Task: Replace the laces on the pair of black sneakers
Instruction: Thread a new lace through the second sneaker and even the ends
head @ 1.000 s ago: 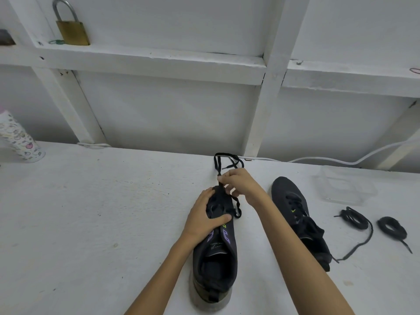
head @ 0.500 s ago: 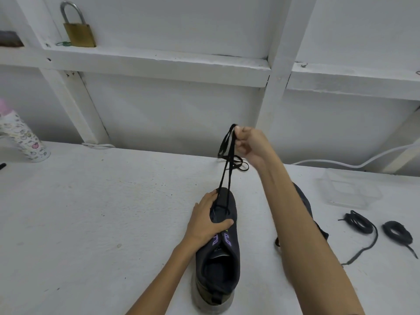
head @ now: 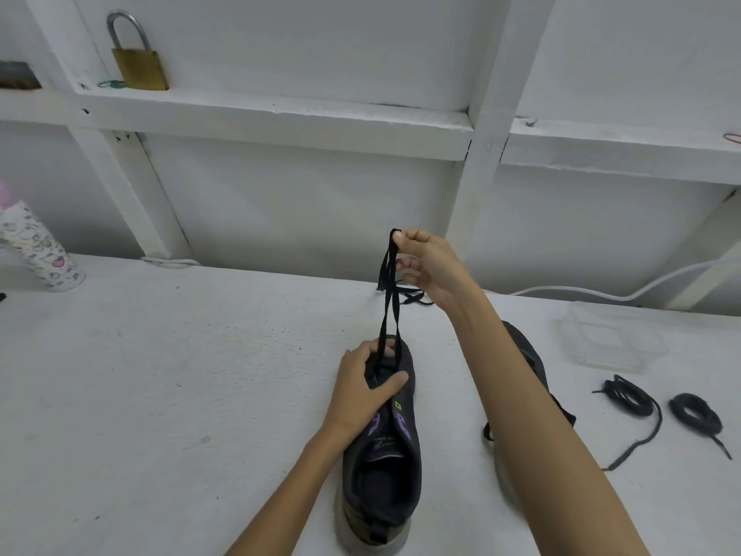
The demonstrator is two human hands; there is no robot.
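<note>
A black sneaker [head: 385,471] with purple marks lies on the white table, toe pointing away from me. My left hand [head: 363,389] grips its front part, thumb across the tongue. My right hand [head: 427,260] is raised above the toe and pinches a black lace [head: 388,298], whose two strands run taut down to the toe eyelets. The lace's loose ends lie on the table behind. The second black sneaker [head: 533,363] lies to the right, mostly hidden behind my right forearm.
Two coiled black laces [head: 629,399] [head: 695,413] lie at the right, beside a clear plastic container [head: 609,339]. A patterned bottle [head: 36,250] stands far left. A brass padlock [head: 138,66] sits on the white wall ledge. A white cable [head: 601,290] runs along the wall.
My right hand has risen from the toe of the sneaker, pulling the lace up and taut. My left hand has stayed on the shoe.
</note>
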